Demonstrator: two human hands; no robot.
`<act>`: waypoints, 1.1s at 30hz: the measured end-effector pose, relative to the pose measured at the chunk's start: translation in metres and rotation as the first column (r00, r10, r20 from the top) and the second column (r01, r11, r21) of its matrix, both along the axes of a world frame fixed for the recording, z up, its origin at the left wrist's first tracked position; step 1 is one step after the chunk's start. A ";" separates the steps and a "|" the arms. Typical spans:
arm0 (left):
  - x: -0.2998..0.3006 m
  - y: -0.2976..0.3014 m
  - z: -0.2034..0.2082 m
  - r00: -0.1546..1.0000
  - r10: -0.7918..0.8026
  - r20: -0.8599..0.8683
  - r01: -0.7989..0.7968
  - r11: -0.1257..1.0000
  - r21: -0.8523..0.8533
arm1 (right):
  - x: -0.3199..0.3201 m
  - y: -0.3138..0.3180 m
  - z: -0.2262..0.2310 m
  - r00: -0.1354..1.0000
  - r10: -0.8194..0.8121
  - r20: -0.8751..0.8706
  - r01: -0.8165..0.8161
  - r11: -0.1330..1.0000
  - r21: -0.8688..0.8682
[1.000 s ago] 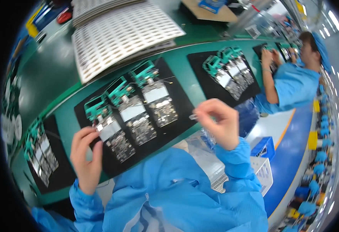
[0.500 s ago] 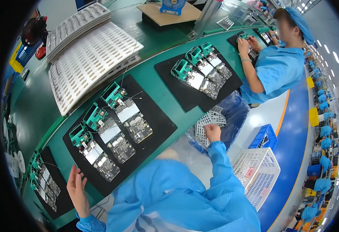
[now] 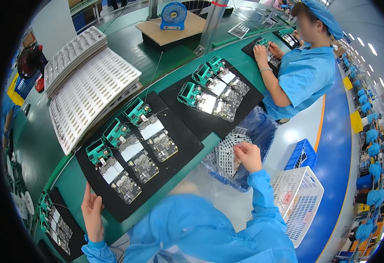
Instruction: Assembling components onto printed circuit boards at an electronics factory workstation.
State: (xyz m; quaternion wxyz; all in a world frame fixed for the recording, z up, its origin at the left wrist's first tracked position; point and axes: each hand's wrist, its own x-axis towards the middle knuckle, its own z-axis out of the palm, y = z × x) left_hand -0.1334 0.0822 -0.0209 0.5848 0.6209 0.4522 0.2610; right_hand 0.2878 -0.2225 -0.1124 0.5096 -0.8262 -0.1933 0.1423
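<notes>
My left hand (image 3: 93,214) is at the left edge of a black mat (image 3: 179,127), fingers stretched upward against it and thumb apart. On that mat lie three circuit-board assemblies in a slanted row: a left one (image 3: 113,173), a middle one (image 3: 133,151) and a right one (image 3: 151,129). Each has a green frame at its far end, a silver plate and a dark board. Thin wires stick out from them. My right hand (image 3: 248,156) hangs over a bin lined with clear blue plastic (image 3: 268,131), thumb and fingers pinched together. Whatever they may hold is too small to tell.
White perforated sheets (image 3: 229,151) lie in the bin. Another black mat (image 3: 174,94) with assemblies adjoins mine, and a third (image 3: 76,232) sits left. White trays (image 3: 95,83) are stacked beyond. A co-worker (image 3: 306,65) works at right. A white basket (image 3: 303,206) stands low right.
The black mat with its three assemblies has shifted right, up against the neighbouring mat. My left hand has come to its edge. My right hand stays over the bin; the view has shifted.
</notes>
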 end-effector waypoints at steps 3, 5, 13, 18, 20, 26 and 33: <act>-0.001 0.003 -0.001 0.999 -0.016 -0.036 0.017 1.000 0.022 | 0.009 -0.003 0.021 0.927 0.023 -0.375 0.085 0.960 0.268; -0.002 0.005 -0.002 0.999 -0.020 -0.038 0.020 1.000 0.007 | 0.029 -0.014 -0.021 0.930 0.007 -0.367 0.106 0.952 0.287; 0.003 0.003 -0.001 0.996 -0.020 -0.091 0.015 0.999 -0.051 | 0.004 0.016 -0.044 0.969 -0.199 0.145 0.202 0.979 -0.003; 0.000 0.007 -0.003 0.996 -0.048 -0.073 0.041 0.995 -0.091 | -0.018 0.037 -0.037 0.961 -0.251 0.119 0.248 0.968 0.042; -0.003 0.008 -0.004 0.996 -0.064 -0.062 0.056 0.991 -0.125 | -0.031 0.041 -0.040 0.968 -0.247 0.052 0.240 0.964 0.119; -0.020 0.001 -0.010 0.998 -0.061 0.003 0.061 0.988 -0.145 | -0.079 0.046 -0.038 0.973 -0.198 0.116 0.190 0.979 0.079; -0.043 -0.014 -0.040 0.979 -0.199 0.044 0.195 0.977 0.089 | -0.118 -0.009 -0.038 0.915 0.109 0.388 -0.016 0.971 -0.237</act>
